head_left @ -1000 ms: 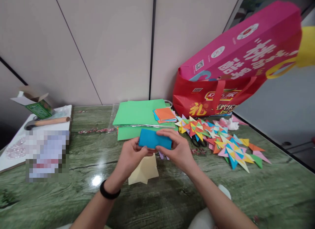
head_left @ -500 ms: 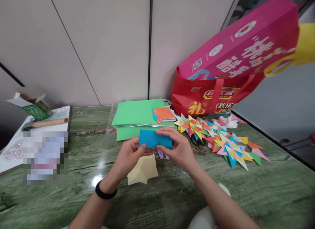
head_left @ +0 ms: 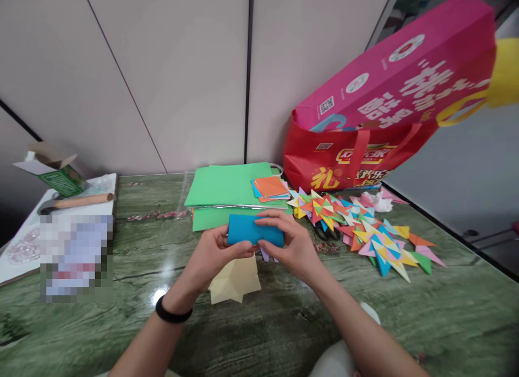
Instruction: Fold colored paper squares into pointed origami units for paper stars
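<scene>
Blue folded paper [head_left: 252, 230] was held up on the near side of the green sheets [head_left: 227, 185]; grip of left hand [head_left: 211, 255] clamped on its left end, right hand [head_left: 298, 248] on its right. Paper stars [head_left: 383, 246] lay right of the sheets.

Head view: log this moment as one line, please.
left hand: holds blue paper, left end | right hand: holds its right end | table: cream paper nearer, green sheets beyond | right side: colorful folded pieces
</scene>
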### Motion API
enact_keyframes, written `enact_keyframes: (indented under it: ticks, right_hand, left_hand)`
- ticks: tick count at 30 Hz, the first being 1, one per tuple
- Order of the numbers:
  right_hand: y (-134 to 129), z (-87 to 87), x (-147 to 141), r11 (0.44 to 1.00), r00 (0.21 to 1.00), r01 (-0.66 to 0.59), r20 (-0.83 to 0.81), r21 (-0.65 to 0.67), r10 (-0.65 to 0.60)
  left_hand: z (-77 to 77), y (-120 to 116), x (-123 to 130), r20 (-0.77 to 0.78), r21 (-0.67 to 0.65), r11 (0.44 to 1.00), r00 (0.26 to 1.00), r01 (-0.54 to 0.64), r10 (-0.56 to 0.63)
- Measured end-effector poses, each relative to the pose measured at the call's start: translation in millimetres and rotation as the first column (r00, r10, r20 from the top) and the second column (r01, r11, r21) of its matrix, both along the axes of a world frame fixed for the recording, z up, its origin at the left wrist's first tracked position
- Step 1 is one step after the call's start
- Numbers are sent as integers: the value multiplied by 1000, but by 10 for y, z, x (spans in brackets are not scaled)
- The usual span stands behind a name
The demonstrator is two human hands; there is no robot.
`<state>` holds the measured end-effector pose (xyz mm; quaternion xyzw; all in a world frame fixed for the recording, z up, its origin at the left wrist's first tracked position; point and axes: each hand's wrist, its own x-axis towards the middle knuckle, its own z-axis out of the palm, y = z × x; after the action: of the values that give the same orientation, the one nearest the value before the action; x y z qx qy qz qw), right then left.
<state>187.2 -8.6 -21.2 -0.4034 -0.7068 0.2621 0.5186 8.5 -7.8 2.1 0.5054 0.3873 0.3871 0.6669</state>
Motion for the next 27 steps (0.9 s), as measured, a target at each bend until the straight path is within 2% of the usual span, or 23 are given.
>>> enact_keyframes:
  ticks: [3,5,10,15,18,21,24,27]
  right_hand:
    - [-7,-21,-29,1000,1000,5,-13,-22,-5]
    - [1,-39,-42,999,995,7,-100,-52,-12]
    - [32,-69,-54,972,931,-71,-365,-224,-16]
    - [54,-60,-23,928,899,-122,-436,-351,-46]
    - [92,-53,45,942,885,-77,-457,-328,-86]
    - [149,-60,128,954,861,26,-478,-299,-173]
    - [182,-75,151,943,843,54,-491,-329,-219]
    - [161,-80,94,920,826,-41,-531,-391,-189]
  left_hand:
    - [-29,-2,11,-3,-23,997,997,-76,76]
    - [-37,-8,23,2,-24,992,992,-125,125]
    - [-34,-2,26,10,-24,979,979,-204,205]
    - [-44,29,0,33,-16,964,964,-264,264]
    - [-54,45,-28,43,0,956,955,-294,294]
    - [-58,62,-60,39,24,938,938,-345,344]
    - [-52,67,-62,-46,33,951,950,-308,310]
    - [-43,57,-36,-156,7,970,958,-244,242]
